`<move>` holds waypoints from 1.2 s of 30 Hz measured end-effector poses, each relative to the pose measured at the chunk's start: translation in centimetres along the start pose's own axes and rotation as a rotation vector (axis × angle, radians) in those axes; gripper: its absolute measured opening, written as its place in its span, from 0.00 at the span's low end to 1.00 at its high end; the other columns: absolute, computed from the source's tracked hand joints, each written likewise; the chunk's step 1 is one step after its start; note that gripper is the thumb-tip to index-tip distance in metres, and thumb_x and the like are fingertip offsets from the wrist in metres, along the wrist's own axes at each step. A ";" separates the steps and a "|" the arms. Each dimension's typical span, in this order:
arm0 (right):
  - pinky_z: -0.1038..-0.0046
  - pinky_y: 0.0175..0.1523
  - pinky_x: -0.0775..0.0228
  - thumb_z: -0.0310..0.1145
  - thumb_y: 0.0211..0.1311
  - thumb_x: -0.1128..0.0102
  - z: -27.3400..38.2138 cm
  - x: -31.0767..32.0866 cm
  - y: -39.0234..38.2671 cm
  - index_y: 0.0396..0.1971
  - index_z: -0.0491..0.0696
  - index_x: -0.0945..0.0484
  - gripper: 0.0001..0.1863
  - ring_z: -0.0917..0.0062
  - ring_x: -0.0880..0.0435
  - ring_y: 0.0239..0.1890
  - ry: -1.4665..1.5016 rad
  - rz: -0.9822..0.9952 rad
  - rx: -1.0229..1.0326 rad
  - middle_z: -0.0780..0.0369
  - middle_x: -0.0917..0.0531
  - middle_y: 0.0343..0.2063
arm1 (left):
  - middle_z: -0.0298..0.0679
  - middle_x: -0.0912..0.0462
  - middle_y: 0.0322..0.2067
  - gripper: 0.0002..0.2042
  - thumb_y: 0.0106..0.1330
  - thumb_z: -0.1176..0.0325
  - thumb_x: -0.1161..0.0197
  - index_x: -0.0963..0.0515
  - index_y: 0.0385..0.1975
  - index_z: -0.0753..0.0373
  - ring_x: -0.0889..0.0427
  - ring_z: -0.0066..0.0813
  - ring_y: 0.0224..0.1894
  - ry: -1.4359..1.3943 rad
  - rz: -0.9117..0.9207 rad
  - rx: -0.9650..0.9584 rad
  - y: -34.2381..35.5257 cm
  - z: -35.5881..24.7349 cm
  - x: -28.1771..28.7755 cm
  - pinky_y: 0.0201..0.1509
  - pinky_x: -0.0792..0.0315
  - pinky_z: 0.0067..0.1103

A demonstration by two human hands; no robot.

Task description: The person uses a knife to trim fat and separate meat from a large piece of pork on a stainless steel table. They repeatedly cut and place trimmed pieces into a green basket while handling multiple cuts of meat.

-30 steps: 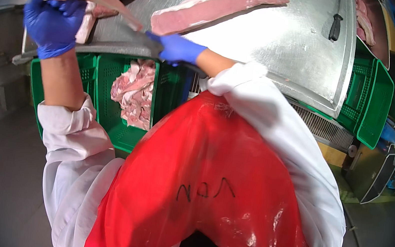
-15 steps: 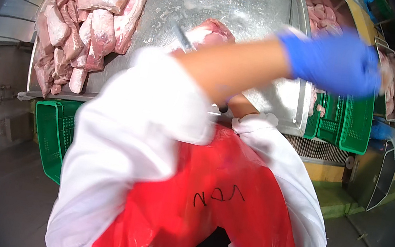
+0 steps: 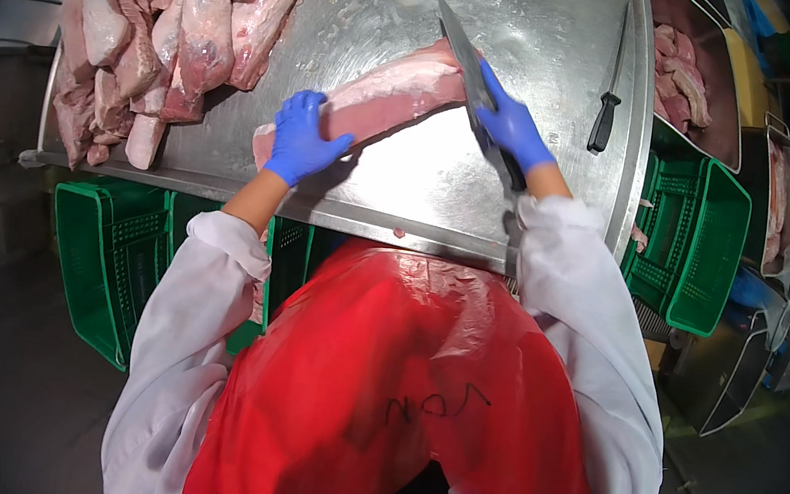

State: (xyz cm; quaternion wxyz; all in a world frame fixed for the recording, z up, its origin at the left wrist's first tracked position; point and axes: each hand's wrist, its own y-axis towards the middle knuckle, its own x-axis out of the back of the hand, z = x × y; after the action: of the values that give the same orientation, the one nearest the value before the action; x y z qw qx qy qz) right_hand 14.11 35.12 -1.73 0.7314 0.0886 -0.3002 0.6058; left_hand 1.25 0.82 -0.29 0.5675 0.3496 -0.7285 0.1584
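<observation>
A long pink slab of meat with white fat (image 3: 386,94) lies at a slant across the steel table (image 3: 423,190). My blue-gloved left hand (image 3: 307,139) grips its left end, fingers curled over the top. My blue-gloved right hand (image 3: 509,129) is closed on the handle of a long, wide-bladed knife (image 3: 461,52), whose blade lies across the meat's right end, pointing away from me. The handle is mostly covered by the hand.
A pile of meat pieces (image 3: 203,48) covers the table's left. A black-handled knife (image 3: 602,125) lies at the right. Green crates (image 3: 96,256) stand below the table and at the right (image 3: 707,251), beside steel bins of meat (image 3: 686,81).
A second ago my left hand held up a thin strip; it swung blurred toward the right-hand bins, and now grips the slab without that strip. My right hand and knife have moved rightward.
</observation>
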 end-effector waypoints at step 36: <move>0.78 0.32 0.29 0.27 0.65 0.41 -2.7 -3.2 -19.3 0.75 0.59 0.49 0.41 0.83 0.25 0.24 0.453 0.086 -0.259 0.63 0.18 0.32 | 0.51 0.26 0.45 0.33 0.50 0.49 0.30 0.30 0.50 0.67 0.26 0.51 0.47 0.017 0.224 0.080 1.1 -3.1 -1.0 0.50 0.29 0.43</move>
State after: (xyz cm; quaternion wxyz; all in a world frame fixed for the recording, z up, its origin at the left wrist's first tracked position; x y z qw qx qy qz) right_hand 32.87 28.94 -1.17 0.7590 -0.1564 -0.2072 0.5971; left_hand 2.83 3.84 -0.12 0.5381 0.2872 -0.7510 0.2528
